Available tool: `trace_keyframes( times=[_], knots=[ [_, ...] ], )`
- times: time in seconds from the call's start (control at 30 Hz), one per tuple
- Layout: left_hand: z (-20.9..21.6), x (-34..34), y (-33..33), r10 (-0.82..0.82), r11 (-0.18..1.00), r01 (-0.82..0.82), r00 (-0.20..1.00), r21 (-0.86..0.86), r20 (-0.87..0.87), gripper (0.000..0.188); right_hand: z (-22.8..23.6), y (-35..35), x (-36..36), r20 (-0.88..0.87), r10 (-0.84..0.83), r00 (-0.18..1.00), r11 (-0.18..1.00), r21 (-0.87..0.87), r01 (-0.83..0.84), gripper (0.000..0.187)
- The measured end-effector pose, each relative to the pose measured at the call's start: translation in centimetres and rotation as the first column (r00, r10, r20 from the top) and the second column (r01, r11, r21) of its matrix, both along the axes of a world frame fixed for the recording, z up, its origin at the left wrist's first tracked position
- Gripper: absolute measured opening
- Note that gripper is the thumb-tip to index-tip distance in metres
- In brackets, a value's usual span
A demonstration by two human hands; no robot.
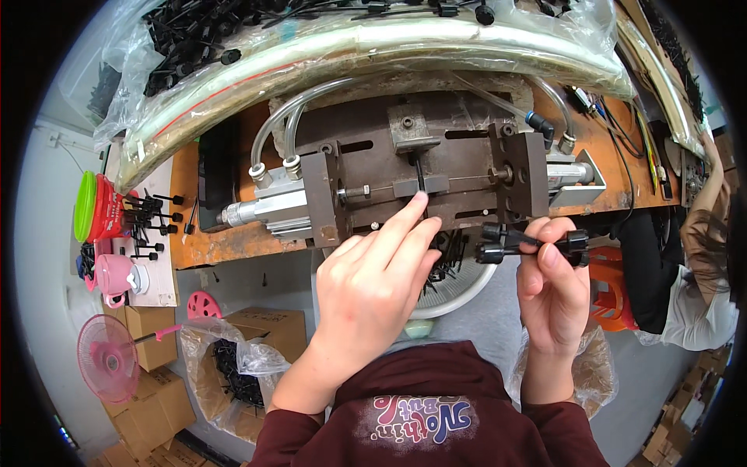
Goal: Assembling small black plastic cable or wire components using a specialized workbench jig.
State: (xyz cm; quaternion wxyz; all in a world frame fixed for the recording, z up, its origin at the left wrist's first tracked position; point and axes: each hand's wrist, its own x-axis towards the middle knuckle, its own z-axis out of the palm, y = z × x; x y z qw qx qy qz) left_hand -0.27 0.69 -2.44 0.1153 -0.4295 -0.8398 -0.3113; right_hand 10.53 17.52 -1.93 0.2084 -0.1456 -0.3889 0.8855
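Note:
My left hand [362, 292] reaches up to the dark metal fixture [459, 159] with its fingers stretched out. Its index fingertip touches the lower end of a thin black plastic stem [420, 167] that stands in the small grey block [437, 185] at the fixture's middle. To the right, my right hand [554, 300] pinches several black plastic stems with knobbed ends [490, 253] between thumb and fingers. They lie crosswise, with knobs sticking out on both sides of the hand. Air cylinders [280, 208] flank the fixture, the right one [572, 175] partly behind its end plate.
A white basket [467, 292] of black pieces sits below the fixture, partly behind my left hand. Clear hoses [272, 128] arch over it. Beyond lies a plastic-wrapped tray edge [366, 39] with piled black parts. A pink fan [109, 358] stands left; another person [700, 296] sits right.

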Motion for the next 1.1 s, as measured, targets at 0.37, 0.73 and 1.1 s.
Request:
trace_keyframes(
  times=[0.37,0.73,1.1],
  knots=[
    [1.2,1.6,-0.5,-0.382,0.861,0.128,0.801,0.491,0.461,0.048,-0.1,-0.8,-0.4,-0.009,0.176,0.984,0.974,-0.143,-0.175,0.016],
    [-0.1,0.7,-1.6,-0.034,0.961,0.02,0.998,0.276,0.046,0.031,0.1,-0.1,-0.6,0.021,-0.194,0.981,0.97,0.153,0.189,0.019],
    [-1.7,-0.2,0.5,0.009,0.998,-0.002,0.994,0.067,-0.108,0.024,0.0,-1.7,-0.1,-0.106,-0.331,0.938,0.659,0.685,0.31,0.019]
  ],
)
